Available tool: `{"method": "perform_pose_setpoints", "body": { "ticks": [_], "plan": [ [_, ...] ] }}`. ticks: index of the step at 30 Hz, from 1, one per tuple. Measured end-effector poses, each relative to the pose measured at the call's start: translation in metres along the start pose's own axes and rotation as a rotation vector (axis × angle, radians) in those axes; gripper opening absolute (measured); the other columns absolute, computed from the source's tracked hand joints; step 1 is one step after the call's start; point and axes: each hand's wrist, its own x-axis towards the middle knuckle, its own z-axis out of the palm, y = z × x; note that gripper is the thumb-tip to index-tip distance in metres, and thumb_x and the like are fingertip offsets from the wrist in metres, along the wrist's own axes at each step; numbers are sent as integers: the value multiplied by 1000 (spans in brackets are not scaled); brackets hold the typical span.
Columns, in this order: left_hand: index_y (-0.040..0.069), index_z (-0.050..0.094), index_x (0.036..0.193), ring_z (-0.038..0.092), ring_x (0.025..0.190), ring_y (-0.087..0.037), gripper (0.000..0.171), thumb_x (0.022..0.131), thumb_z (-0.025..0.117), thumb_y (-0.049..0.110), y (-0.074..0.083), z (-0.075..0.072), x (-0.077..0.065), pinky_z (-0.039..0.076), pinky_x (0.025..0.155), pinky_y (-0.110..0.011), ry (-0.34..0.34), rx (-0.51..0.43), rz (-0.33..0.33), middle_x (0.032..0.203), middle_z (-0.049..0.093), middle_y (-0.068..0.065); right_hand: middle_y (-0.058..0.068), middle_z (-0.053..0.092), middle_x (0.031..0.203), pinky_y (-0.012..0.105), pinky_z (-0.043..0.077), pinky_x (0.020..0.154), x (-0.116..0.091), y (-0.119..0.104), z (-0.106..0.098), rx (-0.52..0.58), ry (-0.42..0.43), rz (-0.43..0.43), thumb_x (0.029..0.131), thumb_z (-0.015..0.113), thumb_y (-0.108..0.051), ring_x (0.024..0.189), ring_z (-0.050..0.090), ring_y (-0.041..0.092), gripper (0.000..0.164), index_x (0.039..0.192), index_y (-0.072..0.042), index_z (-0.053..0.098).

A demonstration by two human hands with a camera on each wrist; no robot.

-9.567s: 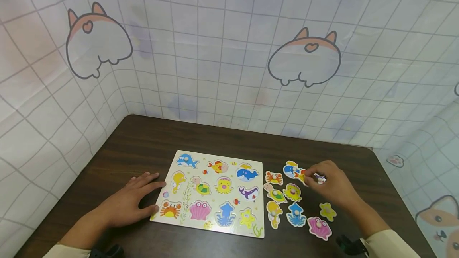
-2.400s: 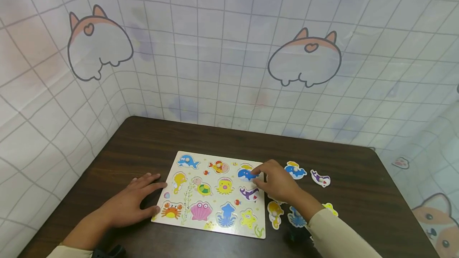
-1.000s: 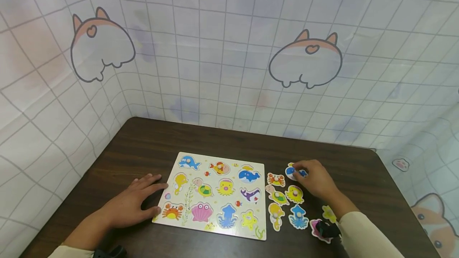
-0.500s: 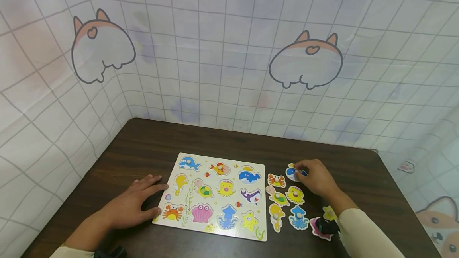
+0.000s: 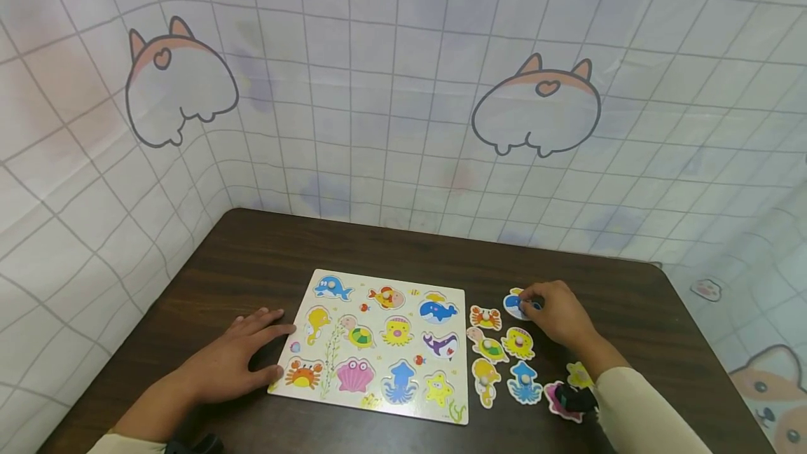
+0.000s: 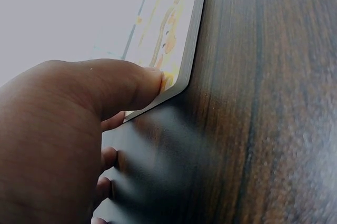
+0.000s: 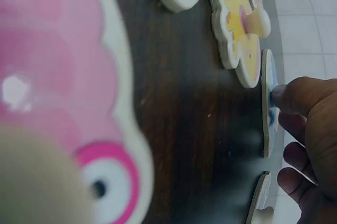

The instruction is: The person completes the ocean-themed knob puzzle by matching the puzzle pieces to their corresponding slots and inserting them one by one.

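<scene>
pinching the whale piece [image 5: 513,305] from its right, the right hand [image 5: 560,314] is nearer; lengthwise it lies roughly left-to-right, right of the puzzle board [image 5: 361,282], which the left hand [image 5: 222,357] touches, fingers spread.

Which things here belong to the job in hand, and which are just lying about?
In the job:
- puzzle board, left hand at its edge
- blue whale piece, in the right hand
- loose crab, turtle, octopus, seahorse, squid, starfish, shell

Just surroundings:
- dark table
- patterned backdrop
- black wrist gear
</scene>
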Motion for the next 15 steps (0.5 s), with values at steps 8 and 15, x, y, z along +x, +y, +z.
{"method": "perform_pose_setpoints", "body": {
  "ticks": [8,15],
  "plan": [
    [24,54,149,30,148,-45,64,94,67,55,-3,3,1,22,113,-72,2,4,2,159,40,-14,13,69,113,63,48,95,-1,1,-1,6,-6,-4,94,74,-18,116,56,40,12,105,-12,78],
    [24,54,149,30,148,-46,64,94,68,55,-4,2,1,22,113,-72,1,4,-1,160,39,-14,14,67,113,59,52,88,-3,-2,-7,11,18,-14,94,75,-18,107,60,35,10,102,-14,79]
  ]
}}
